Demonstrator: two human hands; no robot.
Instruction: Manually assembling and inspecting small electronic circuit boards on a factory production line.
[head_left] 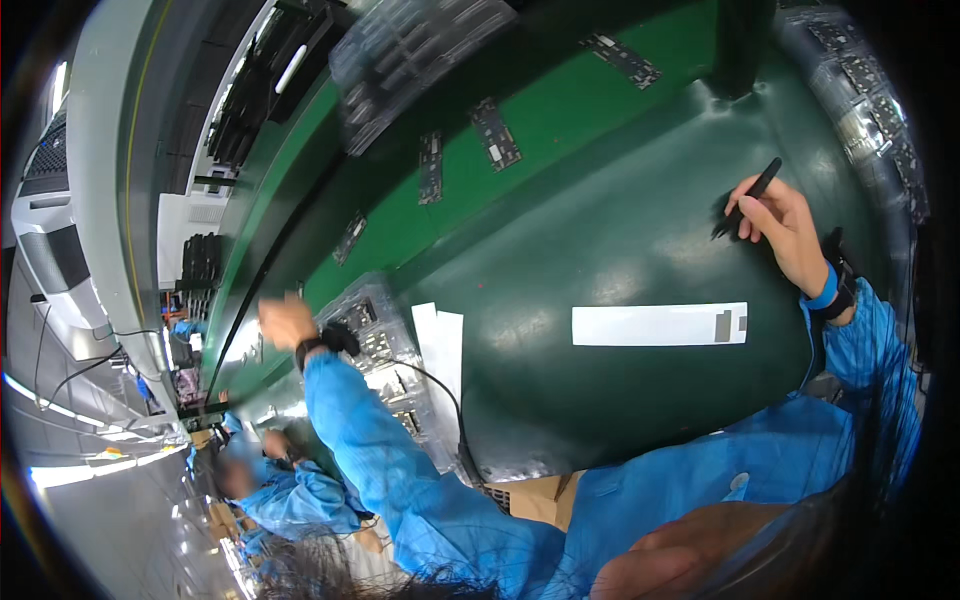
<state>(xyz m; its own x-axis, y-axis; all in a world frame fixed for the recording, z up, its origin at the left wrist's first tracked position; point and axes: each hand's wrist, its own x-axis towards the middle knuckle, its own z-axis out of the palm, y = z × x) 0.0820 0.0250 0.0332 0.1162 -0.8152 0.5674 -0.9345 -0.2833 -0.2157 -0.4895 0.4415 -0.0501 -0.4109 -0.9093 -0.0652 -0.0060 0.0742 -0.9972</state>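
Note:
My right hand (780,225) is raised over the right side of the dark green mat (540,400). Its fingers close round a slim black pen-like tool (765,178), whose dark tip points down and left; its exact kind is unclear. My left hand (287,320) reaches far left over the edge of the bright green belt, smeared by motion, so its fingers cannot be read. Below that hand's wrist lies a clear plastic tray (435,425) with small circuit boards in it. A white strip with grey patches (640,325) lies flat on the mat between my hands.
White paper pieces (440,355) lie beside the tray. Several circuit boards (495,135) rest on the green belt (560,125). Stacked clear trays (410,60) stand beyond it; another board-filled tray (870,110) is far right. A black cable (450,395) crosses the left tray. A co-worker (290,490) sits left.

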